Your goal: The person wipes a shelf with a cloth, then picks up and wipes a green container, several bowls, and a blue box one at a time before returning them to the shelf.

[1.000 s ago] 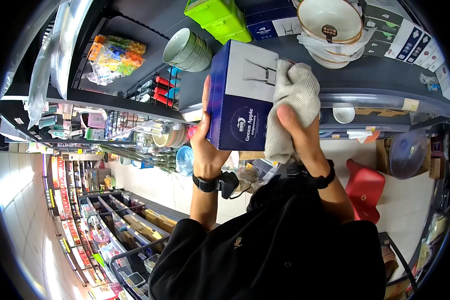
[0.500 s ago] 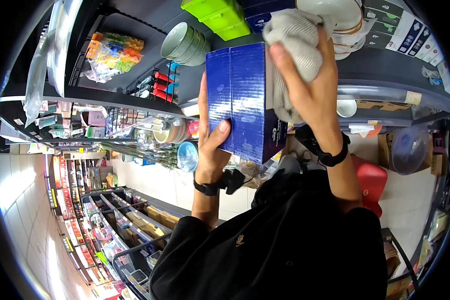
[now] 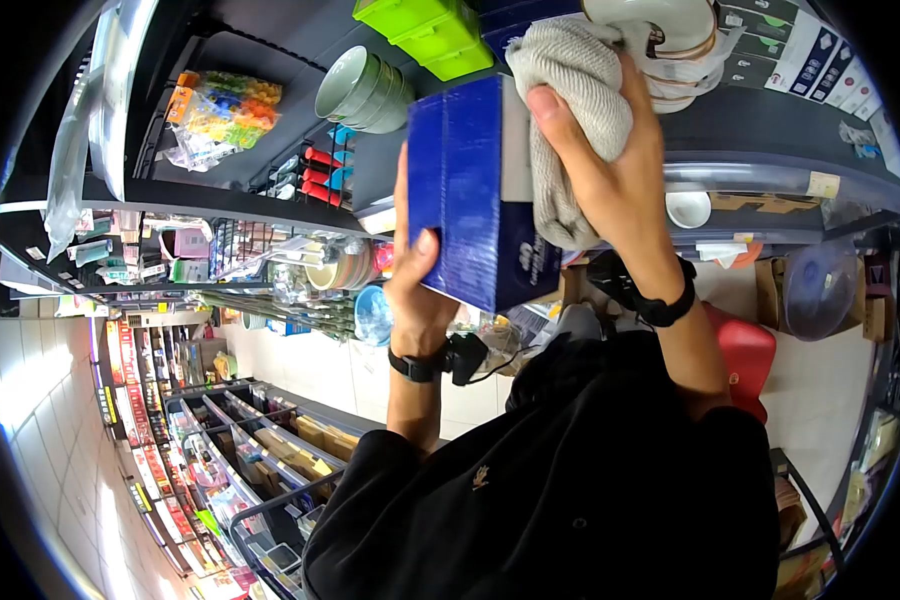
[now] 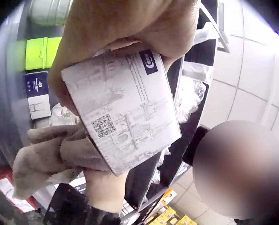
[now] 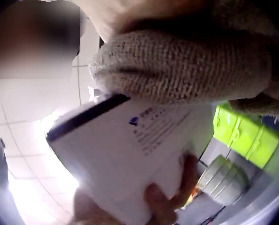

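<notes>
A blue and white cardboard box (image 3: 455,190) is held up before the shelf, tilted so a plain blue side faces the head camera. My left hand (image 3: 417,285) grips its left side, thumb lying across the blue face. Bunched in my right hand (image 3: 615,185) is a grey knitted cloth (image 3: 570,130), the thumb pinning it, and the cloth lies against the box's right side. The left wrist view shows the box's white printed end (image 4: 130,112) with a QR code. In the right wrist view the cloth (image 5: 177,68) overlaps the box's edge.
Stacked green bowls (image 3: 362,90), lime-green containers (image 3: 425,35) and cream bowls (image 3: 675,45) stand on the dark shelf (image 3: 770,140) beyond the box. Lower down are a white bowl (image 3: 688,209) and a red stool (image 3: 740,355). A shopping-aisle rack (image 3: 270,440) stands at lower left.
The box has turned from its printed front to a blue side. My right hand has moved up with the cloth along the box's right side, then slightly left.
</notes>
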A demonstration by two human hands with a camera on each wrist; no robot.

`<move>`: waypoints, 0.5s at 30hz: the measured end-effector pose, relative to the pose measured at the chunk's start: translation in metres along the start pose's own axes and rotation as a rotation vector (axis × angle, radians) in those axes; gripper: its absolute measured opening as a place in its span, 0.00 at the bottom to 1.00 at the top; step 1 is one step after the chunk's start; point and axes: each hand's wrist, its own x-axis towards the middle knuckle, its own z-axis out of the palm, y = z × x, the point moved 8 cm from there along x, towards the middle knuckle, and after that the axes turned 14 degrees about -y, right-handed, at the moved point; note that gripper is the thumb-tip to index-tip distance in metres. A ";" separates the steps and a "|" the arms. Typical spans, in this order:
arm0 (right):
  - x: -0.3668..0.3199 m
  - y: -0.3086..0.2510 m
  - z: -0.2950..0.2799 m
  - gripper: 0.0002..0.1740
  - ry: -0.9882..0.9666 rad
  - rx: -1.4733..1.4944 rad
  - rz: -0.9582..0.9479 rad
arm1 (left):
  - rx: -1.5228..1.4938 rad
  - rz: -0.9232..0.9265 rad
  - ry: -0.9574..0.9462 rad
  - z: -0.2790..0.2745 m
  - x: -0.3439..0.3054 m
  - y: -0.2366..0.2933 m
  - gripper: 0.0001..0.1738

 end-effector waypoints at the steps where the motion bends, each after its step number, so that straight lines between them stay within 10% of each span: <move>1: -0.002 0.012 0.007 0.33 -0.044 0.276 0.126 | -0.012 0.009 0.014 -0.010 0.001 -0.003 0.55; 6: -0.041 0.059 0.064 0.24 -0.074 1.566 0.641 | -0.040 0.079 0.027 -0.033 0.014 -0.005 0.48; 7: -0.038 0.046 0.077 0.22 -0.282 2.113 0.422 | 0.001 0.065 0.028 -0.036 0.018 -0.002 0.48; 11: -0.051 0.070 0.073 0.29 0.046 1.972 0.512 | 0.652 0.174 -0.130 -0.030 0.046 0.024 0.45; 15: -0.049 0.073 0.056 0.33 0.099 1.949 0.364 | 0.794 -0.198 -0.260 -0.004 0.053 0.039 0.52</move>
